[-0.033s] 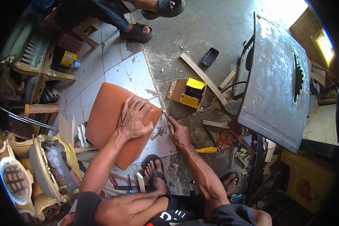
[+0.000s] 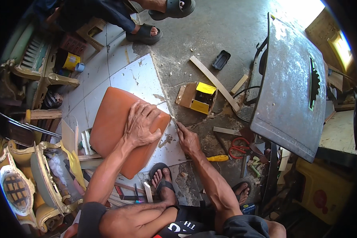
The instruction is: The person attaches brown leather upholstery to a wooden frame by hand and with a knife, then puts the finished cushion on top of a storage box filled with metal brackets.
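An orange-brown padded seat cushion (image 2: 112, 117) stands tilted on the white tiles in front of me. My left hand (image 2: 141, 125) lies over its upper right part, fingers bent against the covering and thumb at the edge, gripping it. Just right of the cushion's right corner is my right hand (image 2: 189, 139), closed, with thumb and forefinger pinched together. Something thin and dark seems to run from those fingertips to the corner, too small to name. Behind my right wrist lies a screwdriver with a yellow handle (image 2: 217, 158), and red-handled scissors (image 2: 238, 148) rest farther right.
A metal saw table (image 2: 287, 91) with a toothed blade fills the right side. A yellow-flapped cardboard box (image 2: 200, 105), a wooden strip (image 2: 214, 82) and a black tray (image 2: 221, 60) lie ahead. Carved furniture frames (image 2: 39, 178) crowd the left. Another person's sandalled foot (image 2: 144, 35) is at the top.
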`<state>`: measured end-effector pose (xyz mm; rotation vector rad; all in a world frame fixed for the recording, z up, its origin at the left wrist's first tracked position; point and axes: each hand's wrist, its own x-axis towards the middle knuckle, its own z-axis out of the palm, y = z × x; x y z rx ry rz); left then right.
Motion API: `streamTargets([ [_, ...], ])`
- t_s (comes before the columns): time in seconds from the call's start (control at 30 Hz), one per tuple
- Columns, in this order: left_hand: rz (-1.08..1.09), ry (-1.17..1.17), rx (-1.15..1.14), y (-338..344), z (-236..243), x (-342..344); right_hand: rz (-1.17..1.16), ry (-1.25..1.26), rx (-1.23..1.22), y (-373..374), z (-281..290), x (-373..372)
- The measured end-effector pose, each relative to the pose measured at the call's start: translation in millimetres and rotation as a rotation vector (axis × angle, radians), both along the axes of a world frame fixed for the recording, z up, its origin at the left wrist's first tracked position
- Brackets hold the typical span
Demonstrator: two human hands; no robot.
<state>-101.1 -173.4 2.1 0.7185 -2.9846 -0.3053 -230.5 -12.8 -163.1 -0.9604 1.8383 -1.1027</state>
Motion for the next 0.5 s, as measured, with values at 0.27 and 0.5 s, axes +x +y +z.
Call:
streamTargets([
  [0.27, 0.016, -0.028, 0.013, 3, -2, -1, 0.172, 0.133, 0.159, -6, 14, -12],
  [0.5, 0.014, -0.022, 0.019, -2, 1, -1, 0.154, 0.110, 0.035, -1, -9, -1],
])
